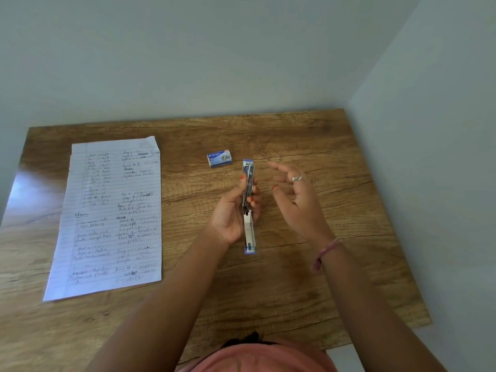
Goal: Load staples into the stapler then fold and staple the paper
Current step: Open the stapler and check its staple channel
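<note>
1. Over the middle of the wooden table [308,264], my left hand [233,210] grips the opened-out stapler [249,208].
2. My right hand [294,196] hovers just beside it, fingers relaxed, holding nothing.
3. I see the staple box [219,158] lying beyond the stapler and the handwritten paper [112,213] flat at the left.
</note>
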{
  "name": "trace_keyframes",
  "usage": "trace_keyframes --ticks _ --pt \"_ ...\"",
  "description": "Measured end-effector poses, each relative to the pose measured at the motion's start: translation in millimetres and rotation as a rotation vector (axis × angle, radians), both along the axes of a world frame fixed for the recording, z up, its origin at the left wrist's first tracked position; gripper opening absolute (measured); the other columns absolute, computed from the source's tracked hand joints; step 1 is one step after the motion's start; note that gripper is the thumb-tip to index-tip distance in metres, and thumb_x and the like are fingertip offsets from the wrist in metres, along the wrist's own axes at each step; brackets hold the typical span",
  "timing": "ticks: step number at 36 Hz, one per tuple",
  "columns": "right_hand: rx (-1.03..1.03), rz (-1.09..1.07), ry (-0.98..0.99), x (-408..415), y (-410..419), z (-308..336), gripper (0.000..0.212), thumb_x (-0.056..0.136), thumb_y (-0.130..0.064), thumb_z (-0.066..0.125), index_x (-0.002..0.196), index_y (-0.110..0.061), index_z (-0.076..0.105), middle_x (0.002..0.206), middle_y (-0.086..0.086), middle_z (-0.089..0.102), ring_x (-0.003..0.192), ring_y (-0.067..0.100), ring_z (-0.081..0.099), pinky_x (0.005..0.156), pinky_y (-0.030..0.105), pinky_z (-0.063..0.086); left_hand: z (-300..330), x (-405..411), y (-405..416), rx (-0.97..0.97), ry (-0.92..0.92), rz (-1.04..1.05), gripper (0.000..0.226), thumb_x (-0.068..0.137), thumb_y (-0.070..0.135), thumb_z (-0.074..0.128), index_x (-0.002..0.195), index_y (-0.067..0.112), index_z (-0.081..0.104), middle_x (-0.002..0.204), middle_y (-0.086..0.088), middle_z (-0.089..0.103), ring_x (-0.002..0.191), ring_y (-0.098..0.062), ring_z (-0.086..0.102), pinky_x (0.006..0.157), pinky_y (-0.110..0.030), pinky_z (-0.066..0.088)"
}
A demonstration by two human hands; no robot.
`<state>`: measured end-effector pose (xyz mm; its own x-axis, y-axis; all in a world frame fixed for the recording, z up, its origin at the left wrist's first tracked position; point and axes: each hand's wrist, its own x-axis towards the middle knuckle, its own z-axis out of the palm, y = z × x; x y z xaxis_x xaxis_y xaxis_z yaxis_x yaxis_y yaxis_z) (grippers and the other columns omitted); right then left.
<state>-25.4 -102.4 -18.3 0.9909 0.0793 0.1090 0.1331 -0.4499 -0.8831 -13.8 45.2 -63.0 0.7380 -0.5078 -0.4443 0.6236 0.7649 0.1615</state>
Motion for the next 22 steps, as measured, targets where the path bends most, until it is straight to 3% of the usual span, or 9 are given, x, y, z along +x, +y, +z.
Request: trace_keyframes --ticks 3,8,11,14,22 --pt "-0.008 0.036 -0.005 3 5 0 0.049 0.089 -0.004 0.050 0.128 -0.035 0.052 0.127 -0.008 0.052 0.111 -0.001 0.054 0.081 0.017 0.051 0 0 0 0.031 0.002 -0.001 0.025 0.083 0.030 0.065 0.094 0.008 0.069 0.078 0.000 0.060 0.056 -0.005 0.056 0.054 -0.017 0.052" --pt "0.156 0.018 0.089 2 15 -9 0.044 0.089 0.003 0.049 0.126 -0.021 0.056 0.125 0.001 0.058 0.106 0.003 0.061 0.077 0.016 0.053 6 2 -3 0.114 0.022 -0.002 0.018 0.082 0.025 0.066 0.089 0.009 0.071 0.076 -0.002 0.061 0.053 -0.004 0.055 0.052 -0.015 0.051" --pt "0.216 -0.031 0.163 1 16 -13 0.041 0.089 0.001 0.050 0.122 -0.023 0.057 0.118 -0.008 0.063 0.104 0.000 0.062 0.082 0.015 0.051 12 5 -3 0.237 0.035 -0.030 0.017 0.084 0.026 0.065 0.093 0.012 0.067 0.073 0.000 0.061 0.049 -0.003 0.054 0.048 -0.015 0.050" --pt "0.291 -0.112 0.296 -1 14 -20 0.037 0.091 -0.001 0.051 0.116 -0.027 0.058 0.116 -0.008 0.066 0.106 0.005 0.063 0.092 0.027 0.052 17 8 -4 0.375 0.047 -0.065 0.015 0.090 0.027 0.063 0.089 0.014 0.068 0.065 0.003 0.062 0.045 -0.002 0.053 0.045 -0.014 0.048" --pt "0.933 -0.260 0.677 -9 12 -26 0.026 0.097 -0.002 0.046 0.118 0.000 0.061 0.112 0.016 0.071 0.105 0.023 0.068 0.087 0.027 0.056 26 14 -2 0.816 -0.075 -0.056 0.019 0.081 0.021 0.076 0.083 0.003 0.074 0.058 -0.001 0.064 0.045 -0.008 0.057 0.044 -0.020 0.048"
